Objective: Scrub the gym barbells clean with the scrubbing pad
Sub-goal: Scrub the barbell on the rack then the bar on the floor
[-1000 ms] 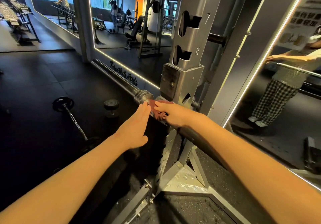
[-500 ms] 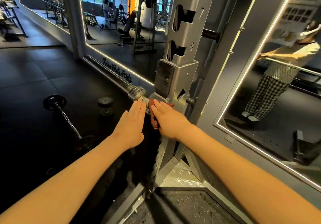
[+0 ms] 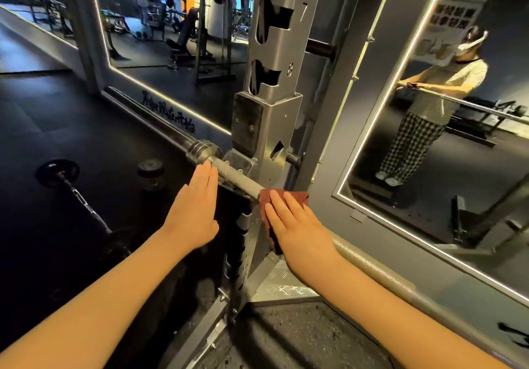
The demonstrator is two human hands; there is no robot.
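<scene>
Pressing the pad [image 3: 302,197] onto the barbell [image 3: 237,178] with straight fingers, the right hand [image 3: 300,231] is working at the rack's [image 3: 272,116] five o'clock; the flat left hand [image 3: 194,211] is touching bare bar beside the collar [image 3: 201,148].

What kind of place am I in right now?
A gym, most likely its free-weights area: a barbell rests on a steel rack, a plate-loaded bar and a dumbbell lie on the floor, and wall mirrors reflect benches.
</scene>
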